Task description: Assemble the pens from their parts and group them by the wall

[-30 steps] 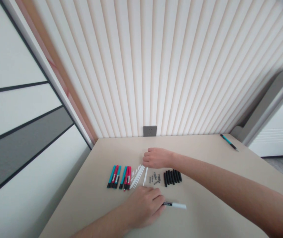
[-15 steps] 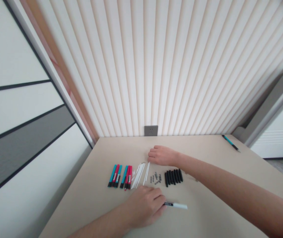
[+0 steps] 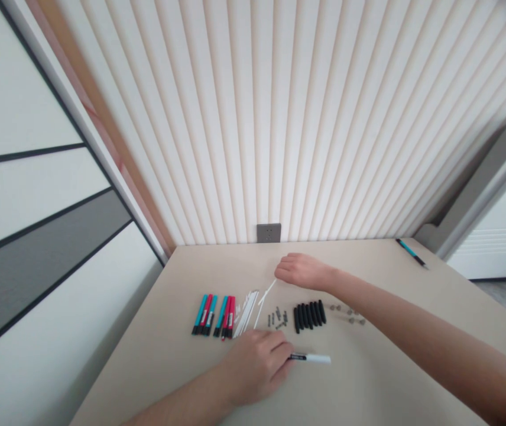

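My left hand (image 3: 259, 364) is closed around a white-and-black pen barrel (image 3: 317, 358), whose white end points right. Farther back, my right hand (image 3: 301, 270) pinches the end of a thin white refill (image 3: 268, 290), which slants down to the left. Just left of it lie several more white refills (image 3: 246, 313) in a loose bundle. Teal and red pen barrels (image 3: 223, 316) with black ends lie in a row to their left. Small dark grey parts (image 3: 279, 318), too small to name, and a row of black grips (image 3: 310, 316) lie to the right.
Small metallic pieces (image 3: 354, 320) lie beside my right forearm. A teal-and-black pen (image 3: 412, 254) rests at the table's far right corner. Behind the beige table (image 3: 146, 349) stands a ribbed wall with a grey socket (image 3: 269, 232). White panels (image 3: 71, 302) flank the left side.
My right hand has drawn back and to the right, pulling one white refill away from the others. My left hand and the pen barrel have shifted slightly.
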Demonstrator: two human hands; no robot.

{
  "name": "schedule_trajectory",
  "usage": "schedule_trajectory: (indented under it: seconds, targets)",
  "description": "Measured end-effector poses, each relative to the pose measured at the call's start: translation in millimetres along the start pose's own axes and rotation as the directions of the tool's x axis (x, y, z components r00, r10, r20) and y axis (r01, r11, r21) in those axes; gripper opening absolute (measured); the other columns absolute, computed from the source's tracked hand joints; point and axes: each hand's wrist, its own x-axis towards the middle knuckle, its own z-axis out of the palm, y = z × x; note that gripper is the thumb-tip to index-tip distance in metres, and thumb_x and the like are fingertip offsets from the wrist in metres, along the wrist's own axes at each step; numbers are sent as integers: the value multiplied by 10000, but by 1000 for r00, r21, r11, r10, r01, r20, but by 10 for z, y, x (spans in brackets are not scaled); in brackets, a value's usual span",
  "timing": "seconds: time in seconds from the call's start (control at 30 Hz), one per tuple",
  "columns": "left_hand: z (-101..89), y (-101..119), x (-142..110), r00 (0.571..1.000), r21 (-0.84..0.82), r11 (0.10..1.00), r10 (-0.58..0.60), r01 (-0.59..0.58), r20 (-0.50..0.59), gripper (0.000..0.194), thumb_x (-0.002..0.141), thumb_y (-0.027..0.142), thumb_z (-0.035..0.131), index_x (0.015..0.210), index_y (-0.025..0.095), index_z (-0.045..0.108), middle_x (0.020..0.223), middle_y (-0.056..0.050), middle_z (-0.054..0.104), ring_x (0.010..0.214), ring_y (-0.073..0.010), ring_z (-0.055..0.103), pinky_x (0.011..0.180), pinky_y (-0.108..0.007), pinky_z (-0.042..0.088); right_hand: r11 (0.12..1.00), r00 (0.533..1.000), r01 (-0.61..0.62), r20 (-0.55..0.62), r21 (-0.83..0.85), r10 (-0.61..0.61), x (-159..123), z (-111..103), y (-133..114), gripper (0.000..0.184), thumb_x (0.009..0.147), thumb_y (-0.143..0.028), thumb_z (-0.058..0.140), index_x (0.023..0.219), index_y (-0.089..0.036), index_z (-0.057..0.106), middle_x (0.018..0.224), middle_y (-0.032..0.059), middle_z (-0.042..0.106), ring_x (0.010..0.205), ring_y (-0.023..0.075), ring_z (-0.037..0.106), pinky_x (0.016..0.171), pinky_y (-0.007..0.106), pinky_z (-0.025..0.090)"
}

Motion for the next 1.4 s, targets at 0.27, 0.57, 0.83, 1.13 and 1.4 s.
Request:
schedule_trajectory:
  seconds: [0.27,0.57,0.83,1.13,1.4]
  targets:
    - [32,-70,-10,948,-166,959,-259,230,-183,188,960,178,497,1119,205,595,951,-30,657,785,-169,661,683,-267,508,605,673,-530,-138,595,726,-1099,-240,-600,145,994,-256,454,978,-208,589,896,74,623,825,183,597,596,247,509]
    - [-5,-117,22,923,-271,922,-333,277,-192,182,980,200,476,1112,205,600,948,-37,665,799,-160,665,723,-257,521,578,631,-494,-189,650,753,-1535,-321,-786,104,967,-206,494,992,-208,596,927,93,620,858,203,609,699,298,545]
    - [-50,-128,42,899,-294,912,-361,286,-246,177,976,205,486,1092,197,620,918,-34,669,791,-153,664,720,-246,523,612,728,-449,-131,650,673,-1489,-367,-808,157,967,-175,490,1055,-220,611,949,88,640,886,203,621,762,321,532]
    - [-39,-149,30,921,-308,916,-328,256,-209,210,975,206,508,1162,201,604,971,-49,663,830,-151,661,770,-243,529,644,780,-421,-108,639,617,-1415,-376,-868,170,985,-199,482,1066,-209,631,946,88,657,873,193,618,776,323,518]
    - [-46,-184,-8,920,-452,876,-305,170,-246,190,962,172,530,1126,193,624,906,-51,663,737,-127,637,688,-211,519,674,841,-369,-79,640,536,-1185,-347,-1093,154,984,-211,490,1005,-189,642,869,74,664,820,186,598,755,317,492]
